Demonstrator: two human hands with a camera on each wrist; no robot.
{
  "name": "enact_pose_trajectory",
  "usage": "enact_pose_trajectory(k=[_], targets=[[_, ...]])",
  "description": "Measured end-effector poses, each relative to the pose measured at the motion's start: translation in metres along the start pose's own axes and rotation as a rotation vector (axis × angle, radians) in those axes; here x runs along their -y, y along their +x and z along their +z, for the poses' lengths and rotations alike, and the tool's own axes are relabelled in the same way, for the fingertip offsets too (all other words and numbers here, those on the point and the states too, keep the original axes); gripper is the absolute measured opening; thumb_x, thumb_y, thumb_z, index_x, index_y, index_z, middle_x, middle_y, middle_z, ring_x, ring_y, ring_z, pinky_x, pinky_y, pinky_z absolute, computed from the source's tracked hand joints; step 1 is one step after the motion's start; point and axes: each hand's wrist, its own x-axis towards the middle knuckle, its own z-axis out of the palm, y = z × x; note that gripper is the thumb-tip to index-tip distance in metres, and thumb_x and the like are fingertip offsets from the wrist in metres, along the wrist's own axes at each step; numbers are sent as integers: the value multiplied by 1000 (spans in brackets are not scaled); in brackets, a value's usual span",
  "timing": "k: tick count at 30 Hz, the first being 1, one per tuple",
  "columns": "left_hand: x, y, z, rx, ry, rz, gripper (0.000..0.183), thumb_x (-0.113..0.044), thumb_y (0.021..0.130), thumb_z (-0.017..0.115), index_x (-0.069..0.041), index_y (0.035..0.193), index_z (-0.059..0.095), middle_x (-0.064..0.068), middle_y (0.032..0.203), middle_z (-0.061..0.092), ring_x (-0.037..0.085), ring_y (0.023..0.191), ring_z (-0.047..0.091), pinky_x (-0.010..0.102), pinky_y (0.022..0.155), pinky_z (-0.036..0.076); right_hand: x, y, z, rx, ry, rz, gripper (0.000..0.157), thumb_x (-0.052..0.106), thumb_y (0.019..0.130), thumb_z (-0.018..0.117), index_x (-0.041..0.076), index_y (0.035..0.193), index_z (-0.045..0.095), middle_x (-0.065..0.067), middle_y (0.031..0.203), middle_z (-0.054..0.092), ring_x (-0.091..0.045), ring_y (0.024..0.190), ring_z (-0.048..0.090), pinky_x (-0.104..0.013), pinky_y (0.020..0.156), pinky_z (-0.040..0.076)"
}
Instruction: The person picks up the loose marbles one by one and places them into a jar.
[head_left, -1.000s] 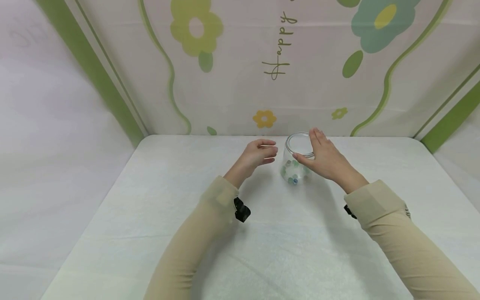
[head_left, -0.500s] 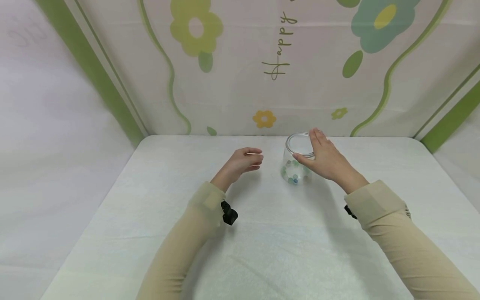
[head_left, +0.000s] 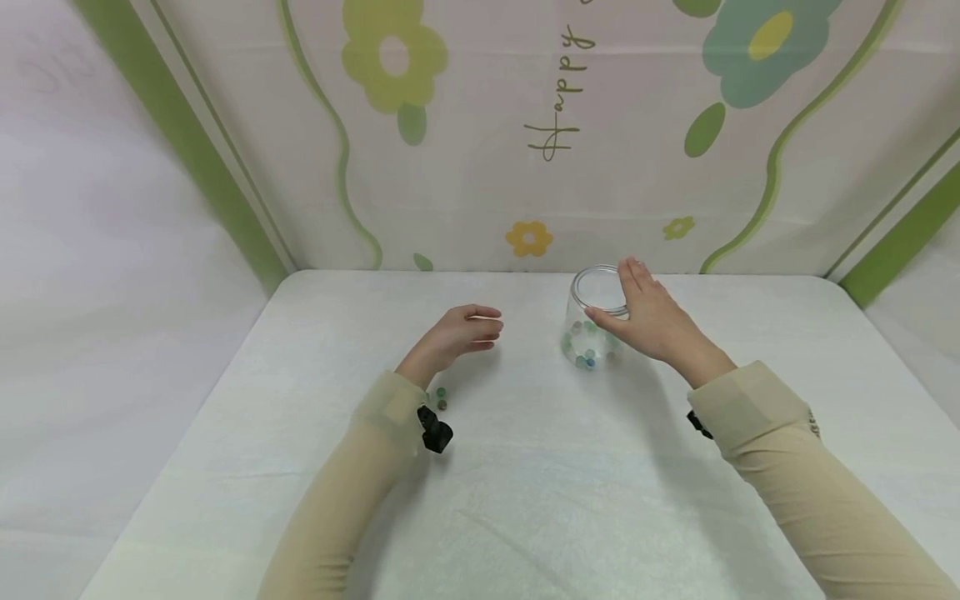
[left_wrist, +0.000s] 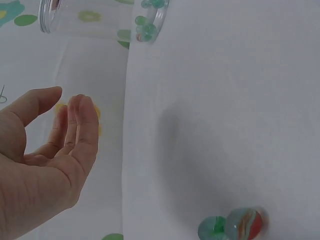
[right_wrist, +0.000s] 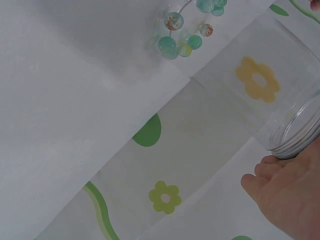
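Observation:
A clear jar (head_left: 576, 310) with a silvery rim stands upright near the far edge of the table. Several glass marbles (right_wrist: 167, 45), mostly green, lie at its bottom. My right hand (head_left: 660, 323) holds the jar at the rim, thumb on the near side and fingers on the far right. Left of the jar, my left hand (head_left: 459, 335) hovers above the table, fingers loosely bent and nothing between them. Beneath the left wrist lie loose marbles (head_left: 441, 398), partly hidden by the sleeve; one in the left wrist view is a red-streaked marble (left_wrist: 245, 225).
The white table (head_left: 525, 483) meets a wall sheet (head_left: 480, 192) printed with flowers and the word Happy right behind the jar. White sheeting (head_left: 97, 333) also hangs at the left side.
My left hand has drawn away from the jar, moving left and a little nearer. Loose marbles now show beside the left wrist. The right hand and jar have stayed in place.

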Motion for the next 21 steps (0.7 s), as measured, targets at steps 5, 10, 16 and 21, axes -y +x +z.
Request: enact_pose_trajectory(k=[5,10,16,21], targets=[[8,-5,-15,28,25,-7,47,-10,97,55,1,140,40,19,141,46,32,132,47,38,111,43,-1,1,0,5,2,-1,99,63,93,40,-4,151,-4,-23,160,-6,-40,148,-2,-60,120,8],[14,-10,-28,22,44,-18,47,-11,97,54,1,140,40,20,141,45,32,132,47,38,111,43,-1,0,0,6,-1,1,99,64,93,39,-4,151,-5,-23,160,-7,-40,148,-2,-60,120,8],[25,-16,-42,0,71,-63,45,-11,97,55,0,138,43,18,137,48,30,128,50,36,108,46,0,-1,-1,7,5,2,98,62,94,40,-4,150,-4,-23,159,-6,-40,148,-3,-60,120,8],[34,-21,-52,3,122,-84,45,-12,97,54,1,138,42,19,139,47,29,127,50,35,106,48,1,-1,-1,13,8,3,98,63,94,39,-4,151,-5,-22,160,-8,-40,148,-4,-60,120,7]])
